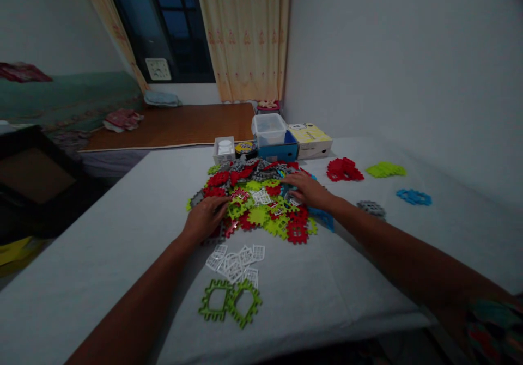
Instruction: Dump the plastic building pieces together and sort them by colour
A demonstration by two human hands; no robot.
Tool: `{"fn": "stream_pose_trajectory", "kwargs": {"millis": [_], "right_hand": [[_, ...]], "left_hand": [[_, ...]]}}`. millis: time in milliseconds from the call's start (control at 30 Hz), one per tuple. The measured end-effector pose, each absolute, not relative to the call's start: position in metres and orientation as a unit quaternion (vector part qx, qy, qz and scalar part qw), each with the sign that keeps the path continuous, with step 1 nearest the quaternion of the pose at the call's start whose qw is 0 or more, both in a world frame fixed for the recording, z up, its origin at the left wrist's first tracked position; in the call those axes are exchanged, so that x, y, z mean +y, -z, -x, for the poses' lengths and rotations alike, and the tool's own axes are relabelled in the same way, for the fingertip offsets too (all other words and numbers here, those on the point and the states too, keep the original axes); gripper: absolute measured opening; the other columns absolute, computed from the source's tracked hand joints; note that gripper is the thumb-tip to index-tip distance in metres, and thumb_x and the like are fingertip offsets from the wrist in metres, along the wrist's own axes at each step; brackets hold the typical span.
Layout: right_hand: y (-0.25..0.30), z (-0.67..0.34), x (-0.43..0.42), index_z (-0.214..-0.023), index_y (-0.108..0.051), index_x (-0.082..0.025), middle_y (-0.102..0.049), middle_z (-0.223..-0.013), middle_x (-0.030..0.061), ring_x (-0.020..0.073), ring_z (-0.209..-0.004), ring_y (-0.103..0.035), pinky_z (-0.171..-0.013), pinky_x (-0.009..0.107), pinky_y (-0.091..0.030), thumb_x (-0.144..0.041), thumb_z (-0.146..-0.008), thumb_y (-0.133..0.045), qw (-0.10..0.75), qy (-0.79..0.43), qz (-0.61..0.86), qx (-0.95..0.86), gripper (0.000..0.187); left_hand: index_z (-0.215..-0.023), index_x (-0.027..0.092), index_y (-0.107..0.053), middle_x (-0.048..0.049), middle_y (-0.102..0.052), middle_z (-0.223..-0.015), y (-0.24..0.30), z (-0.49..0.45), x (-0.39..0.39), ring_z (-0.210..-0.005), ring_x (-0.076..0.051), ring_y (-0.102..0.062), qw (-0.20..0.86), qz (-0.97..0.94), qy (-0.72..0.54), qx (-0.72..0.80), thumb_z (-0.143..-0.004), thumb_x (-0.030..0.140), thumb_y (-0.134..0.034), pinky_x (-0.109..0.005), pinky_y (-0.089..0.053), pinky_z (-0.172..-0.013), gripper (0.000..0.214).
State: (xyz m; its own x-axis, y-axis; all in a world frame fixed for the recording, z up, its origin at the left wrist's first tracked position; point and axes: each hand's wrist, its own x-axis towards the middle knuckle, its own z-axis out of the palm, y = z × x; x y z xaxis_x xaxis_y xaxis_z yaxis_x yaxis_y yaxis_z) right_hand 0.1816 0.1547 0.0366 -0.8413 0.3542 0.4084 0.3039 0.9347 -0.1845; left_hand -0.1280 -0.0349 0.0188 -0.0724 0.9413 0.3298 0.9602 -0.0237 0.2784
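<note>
A heap of flat plastic building pieces with notched edges (258, 215), in lime green, red, grey and blue, covers the middle of the white-covered table. At its left edge is my left hand (206, 218), its fingers stretched out and touching the pieces near a pinkish-red one (239, 194). My right hand (308, 189) reaches over the heap's right side, thumb and fingers apart, above grey and green pieces. Neither hand visibly holds a piece. White lattice pieces (261, 196) lie on top of the heap. Closer to me are several white lattice pieces (235, 267) and two green notched frames (244, 303).
To the right lie separate groups of red (344, 169), lime (386, 169), blue (414, 196) and grey pieces (371, 208). Behind the heap stand a clear plastic tub (269, 128), a blue box (278, 152), a yellow-and-white box (312, 140), a small white box (224, 148) and a round black-and-yellow tin (245, 148).
</note>
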Motion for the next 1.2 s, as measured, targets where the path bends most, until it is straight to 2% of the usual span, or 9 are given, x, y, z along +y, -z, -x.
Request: {"fn": "stream_pose_trajectory", "kwargs": {"millis": [133, 267, 400, 600, 867, 1067, 1200], "right_hand": [[-0.038, -0.178, 0.155, -0.109, -0.068, -0.020, -0.066, -0.108, 0.0106, 0.0244, -0.105, -0.058, -0.093, 0.041, -0.046, -0.021, -0.084, -0.066, 0.215, -0.070, 0.161, -0.961, 0.025], [-0.043, -0.192, 0.160, -0.096, -0.071, -0.022, -0.070, -0.096, 0.0058, 0.0209, -0.092, -0.063, -0.085, 0.034, -0.049, -0.029, -0.085, -0.067, 0.234, -0.132, 0.198, -0.943, 0.014], [-0.046, -0.200, 0.169, -0.096, -0.072, -0.021, -0.074, -0.090, 0.0035, 0.0191, -0.080, -0.067, -0.076, 0.031, -0.052, -0.035, -0.084, -0.065, 0.268, -0.247, 0.293, -0.884, 0.019], [-0.041, -0.200, 0.175, -0.093, -0.074, -0.020, -0.074, -0.080, 0.0027, 0.0180, -0.070, -0.066, -0.065, 0.030, -0.053, -0.042, -0.079, -0.064, 0.281, -0.361, 0.335, -0.824, 0.028], [-0.041, -0.204, 0.164, -0.088, -0.073, -0.017, -0.067, -0.065, 0.0000, 0.0137, -0.057, -0.058, -0.055, 0.026, -0.046, -0.050, -0.076, -0.066, 0.292, -0.392, 0.353, -0.798, 0.035], [-0.041, -0.212, 0.161, -0.088, -0.072, -0.017, -0.071, -0.077, 0.0025, 0.0153, -0.065, -0.063, -0.060, 0.027, -0.050, -0.047, -0.075, -0.068, 0.314, -0.400, 0.356, -0.784, 0.033], [-0.045, -0.234, 0.172, -0.088, -0.072, -0.017, -0.071, -0.075, 0.0037, 0.0163, -0.067, -0.065, -0.062, 0.029, -0.054, -0.045, -0.072, -0.073, 0.342, -0.413, 0.364, -0.762, 0.033]], "left_hand": [[-0.116, 0.024, -0.070, -0.0079, -0.073, -0.110, -0.020, 0.126, -0.037, -0.099, -0.025, -0.067, 0.020, 0.681, 0.216, -0.700, -0.094, 0.039, -0.044, -0.034, -0.052, -0.083, 0.038], [-0.116, 0.023, -0.070, -0.0067, -0.073, -0.113, -0.022, 0.126, -0.037, -0.101, -0.023, -0.066, 0.015, 0.678, 0.222, -0.700, -0.094, 0.037, -0.045, -0.033, -0.051, -0.086, 0.036], [-0.117, 0.024, -0.069, -0.0063, -0.073, -0.110, -0.024, 0.127, -0.037, -0.099, -0.023, -0.067, 0.029, 0.664, 0.224, -0.713, -0.094, 0.038, -0.043, -0.033, -0.051, -0.085, 0.037], [-0.116, 0.024, -0.070, -0.0065, -0.073, -0.110, -0.021, 0.131, -0.037, -0.099, -0.024, -0.067, 0.042, 0.662, 0.222, -0.715, -0.095, 0.040, -0.042, -0.034, -0.051, -0.085, 0.039], [-0.114, 0.024, -0.071, -0.0060, -0.073, -0.109, -0.017, 0.134, -0.035, -0.098, -0.024, -0.067, 0.034, 0.671, 0.214, -0.709, -0.095, 0.041, -0.041, -0.035, -0.051, -0.084, 0.039], [-0.115, 0.024, -0.070, -0.0063, -0.072, -0.112, -0.015, 0.136, -0.034, -0.101, -0.024, -0.066, 0.026, 0.670, 0.210, -0.712, -0.095, 0.043, -0.040, -0.035, -0.051, -0.086, 0.041], [-0.115, 0.025, -0.071, -0.0064, -0.073, -0.111, -0.017, 0.136, -0.035, -0.100, -0.024, -0.067, 0.029, 0.666, 0.209, -0.716, -0.093, 0.046, -0.040, -0.034, -0.052, -0.085, 0.043]]}}
